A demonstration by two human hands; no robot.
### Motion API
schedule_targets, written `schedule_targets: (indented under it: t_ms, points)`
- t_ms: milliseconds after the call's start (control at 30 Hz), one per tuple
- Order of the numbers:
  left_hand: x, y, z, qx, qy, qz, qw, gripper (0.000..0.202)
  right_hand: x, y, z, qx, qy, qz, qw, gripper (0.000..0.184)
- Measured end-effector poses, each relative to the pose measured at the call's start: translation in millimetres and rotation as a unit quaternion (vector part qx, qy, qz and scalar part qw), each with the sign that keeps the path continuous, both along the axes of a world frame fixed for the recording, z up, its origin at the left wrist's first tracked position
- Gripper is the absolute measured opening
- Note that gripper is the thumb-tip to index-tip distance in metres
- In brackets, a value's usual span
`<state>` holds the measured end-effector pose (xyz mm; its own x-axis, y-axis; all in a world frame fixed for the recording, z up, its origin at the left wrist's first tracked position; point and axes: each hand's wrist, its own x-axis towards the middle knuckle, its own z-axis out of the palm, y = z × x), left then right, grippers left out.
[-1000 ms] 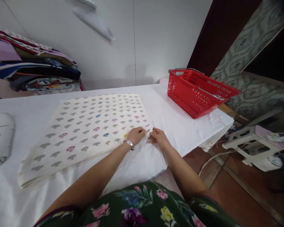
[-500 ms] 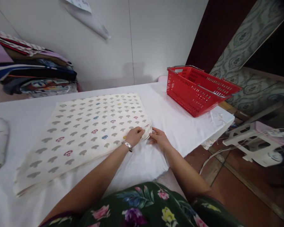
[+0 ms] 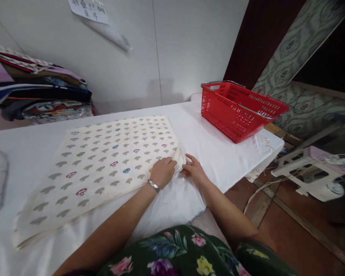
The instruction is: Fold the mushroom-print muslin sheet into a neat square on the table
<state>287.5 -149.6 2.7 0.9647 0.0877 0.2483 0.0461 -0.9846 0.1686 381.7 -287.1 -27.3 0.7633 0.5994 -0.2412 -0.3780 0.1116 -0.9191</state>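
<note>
The left hand pinches the patterned cloth at its near right corner; the right hand touches it, grip unclear. Arranging layers seems in hand, calling next for steadiness.

The person wears a dark green top printed with pink flowers, a purple bloom, a ruffled yellow one and blue-green leaves. Its short right sleeve carries a touch of yellow on the same green. Both forearms are bare, and a broad, shiny silver bracelet circles the left wrist.
</note>
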Motion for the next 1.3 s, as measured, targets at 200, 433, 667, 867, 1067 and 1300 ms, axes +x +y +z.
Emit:
schedule_targets:
  t_ms: [200, 433, 667, 867, 1067, 1300]
  points:
    - [5, -9, -5.2, -0.051, -0.004, 0.003, 0.999, 0.019, -1, 0, -0.7, 0.003, -0.009, 0.001, 1.0, 0.067]
    - [3, -3, -2.7, -0.147, -0.083, 0.01, 0.986, 0.02, -1, 1, 0.0, -0.002, -0.01, -0.006, 1.0, 0.066]
    - [21, 17, 4.2, -0.492, -0.022, 0.164, 0.855, 0.046, -2, 2, 2.9, -0.005, -0.007, -0.009, 1.0, 0.065]
    - [15, 34, 39.7, -0.233, -0.145, 0.182, 0.944, 0.028, -1, 1, 1.9, -0.006, 0.0, -0.014, 1.0, 0.064]
    - [1, 0, 21.4, 0.0, 0.046, -0.007, 0.999, 0.024, 1, 1, -1.8, 0.008, -0.002, -0.004, 1.0, 0.064]
    - [1, -15, -5.7, -0.046, 0.033, 0.035, 0.998, 0.017, -1, 1, 0.7, 0.0, -0.014, 0.0, 1.0, 0.063]
